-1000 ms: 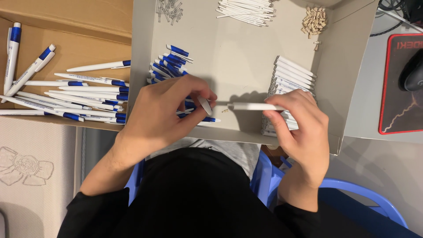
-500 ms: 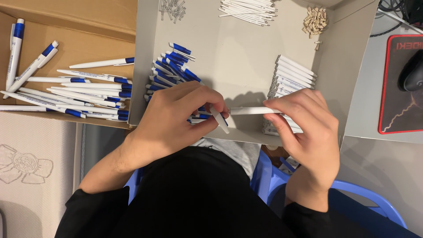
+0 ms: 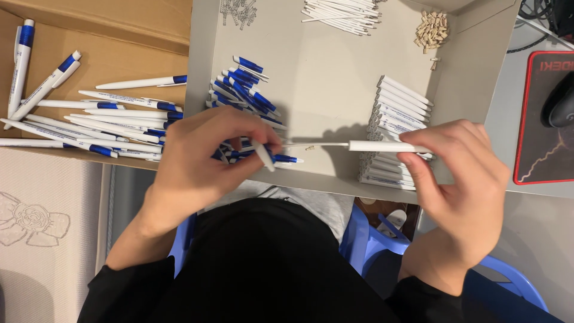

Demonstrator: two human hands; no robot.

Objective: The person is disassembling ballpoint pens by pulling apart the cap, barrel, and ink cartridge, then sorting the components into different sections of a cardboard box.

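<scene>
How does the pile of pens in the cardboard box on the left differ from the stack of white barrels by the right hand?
The finished pens carry blue ends; the white barrels are plain white with no blue. The pens lie loosely scattered in the brown cardboard box; the barrels are stacked neatly side by side on the grey tray. The pens look longer than the barrels. Both are slim with white bodies.

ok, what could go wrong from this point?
The thin refill sticks out bare from the white barrel in the right hand; a sideways knock may bend it. The left hand pinches a small white tip piece over the blue clip pile; dropped there, it may be hard to find.
</scene>
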